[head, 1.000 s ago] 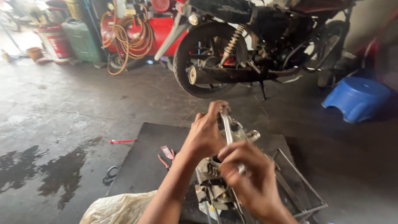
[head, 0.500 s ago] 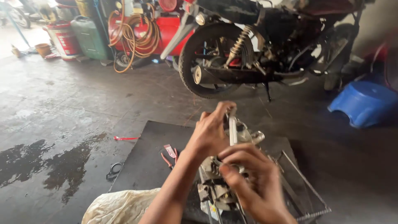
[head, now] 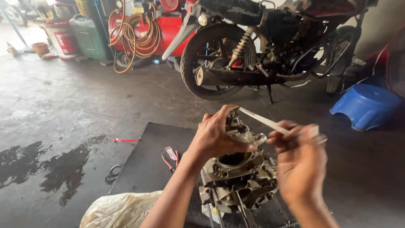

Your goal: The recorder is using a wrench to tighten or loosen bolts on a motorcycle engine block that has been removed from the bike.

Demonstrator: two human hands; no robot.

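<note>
Two hands are at the engine block (head: 236, 181), which sits on the black mat (head: 143, 169) with its open bore facing up. Left hand (head: 219, 135) lies clenched over the top rear of the engine block, fingers curled around the metal fitting there, thumb along its near side. Right hand (head: 301, 162) is to the right of the engine block and clear of it, fingers pinched shut on a thin flat metal strip (head: 263, 121); the strip slants up and leftward, its far tip ending at the left hand's fingertips above the engine block. Half a second earlier the strip stood nearly upright directly over the engine block, with the right hand low in front of the casting and covering much of it; now the right hand has swung out to the right, the strip lies close to level, and the bore is exposed. Left hand has kept its grip in the same spot. Red-handled pliers (head: 171, 157) lie on the mat left of the engine block, unchanged. Motorcycle (head: 261, 46) stands beyond the engine block; blue stool (head: 365, 105) is to the far right of it.
</note>
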